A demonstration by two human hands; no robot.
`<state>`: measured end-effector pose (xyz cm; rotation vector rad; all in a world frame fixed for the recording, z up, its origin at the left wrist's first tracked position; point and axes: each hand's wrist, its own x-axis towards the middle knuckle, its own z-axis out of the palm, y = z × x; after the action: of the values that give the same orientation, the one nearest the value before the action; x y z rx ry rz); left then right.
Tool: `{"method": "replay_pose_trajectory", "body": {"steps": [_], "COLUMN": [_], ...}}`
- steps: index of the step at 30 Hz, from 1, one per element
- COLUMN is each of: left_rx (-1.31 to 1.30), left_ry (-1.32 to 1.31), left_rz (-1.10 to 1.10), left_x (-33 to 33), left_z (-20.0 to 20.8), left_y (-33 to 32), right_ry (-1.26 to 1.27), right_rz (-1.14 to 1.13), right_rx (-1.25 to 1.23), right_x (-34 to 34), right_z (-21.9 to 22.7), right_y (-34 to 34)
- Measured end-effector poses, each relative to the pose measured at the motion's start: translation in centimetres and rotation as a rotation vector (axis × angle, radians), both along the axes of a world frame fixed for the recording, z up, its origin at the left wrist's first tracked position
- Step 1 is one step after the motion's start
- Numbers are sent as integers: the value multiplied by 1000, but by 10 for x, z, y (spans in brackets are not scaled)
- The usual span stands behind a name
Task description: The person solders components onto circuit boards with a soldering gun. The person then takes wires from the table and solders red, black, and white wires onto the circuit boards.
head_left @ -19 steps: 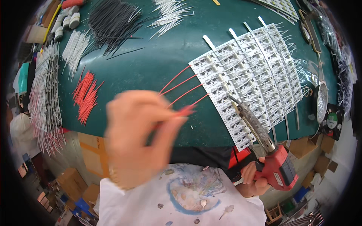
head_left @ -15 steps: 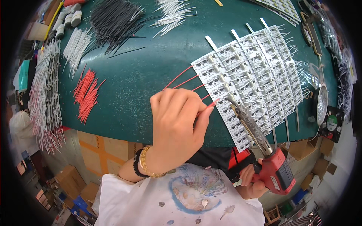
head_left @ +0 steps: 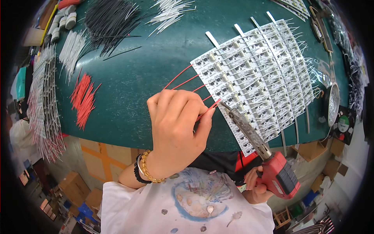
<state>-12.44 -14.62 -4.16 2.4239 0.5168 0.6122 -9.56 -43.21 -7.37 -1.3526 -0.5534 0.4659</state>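
My left hand [head_left: 177, 128] is closed, pinching a red wire [head_left: 213, 105] between thumb and forefinger. That wire's end points at the left edge of a white circuit board panel [head_left: 233, 84]. Several other red wires run from this edge to under my fingers, where their far ends are hidden. In my right hand [head_left: 258, 188] is a soldering iron [head_left: 279, 175] with a red and black handle. Its tip meets the board edge beside the end of the pinched wire; whether they touch I cannot tell. Rows of small parts and thin white wires cover the panel, and flat metal strips stick out beyond it.
On the green table [head_left: 124, 74] lie piles of red wires [head_left: 83, 102], black wires [head_left: 111, 23] and white wires [head_left: 72, 50]. Finished-looking wired strips [head_left: 43, 101] hang over the left edge. A round metal dish [head_left: 332, 105] and a solder spool [head_left: 343, 124] are at the right.
The iron's tip has moved left, from over the panel's parts to its edge by the pinched wire. My left hand keeps its pinch. The whole view has shifted slightly.
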Motion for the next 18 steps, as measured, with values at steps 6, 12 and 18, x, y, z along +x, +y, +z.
{"method": "replay_pose_trajectory", "body": {"steps": [6,12,18], "left_rx": [20,10,-78], "left_ry": [-19,-179,-45], "left_rz": [-14,55,-33], "left_x": [-3,-9,-8], "left_z": [-4,7,15], "left_y": [-1,12,-5], "right_ry": [70,70,38], "right_rz": [-61,22,91], "right_rx": [-39,-44,-29], "right_x": [-8,11,10], "right_z": [19,19,18], "right_y": [15,12,0]}}
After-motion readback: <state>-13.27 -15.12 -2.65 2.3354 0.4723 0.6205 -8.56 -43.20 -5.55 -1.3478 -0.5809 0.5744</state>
